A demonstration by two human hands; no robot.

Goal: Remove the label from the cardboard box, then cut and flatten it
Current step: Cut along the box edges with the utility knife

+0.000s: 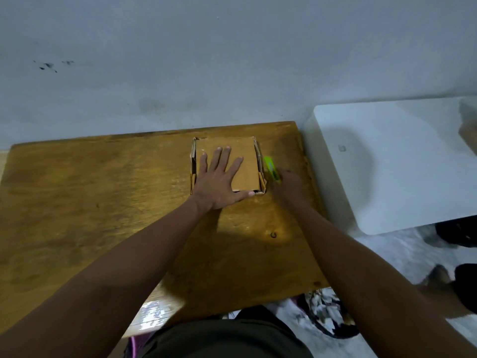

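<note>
1. The box [227,164] sits on the table [103,189], toward its far right part, near the wall [232,60].
2. My left hand [219,182] lies flat on the box top, fingers spread and straight, pressing down, not gripping.
3. My right hand [286,184] is just beside the box's right side, curled around a green cutter [271,167]. It's blurred, so I can't tell blade contact.
4. No label visible on the top face, so I judge we're at the cutting step along the right edge.
5. Handling: the box looks light, thin cardboard with ragged, worn side edges. It will likely slide and crush easily, so pin it from above with a flat palm and keep fingers away from the cut line.
6. A white appliance [387,164] stands right of the table.
</note>
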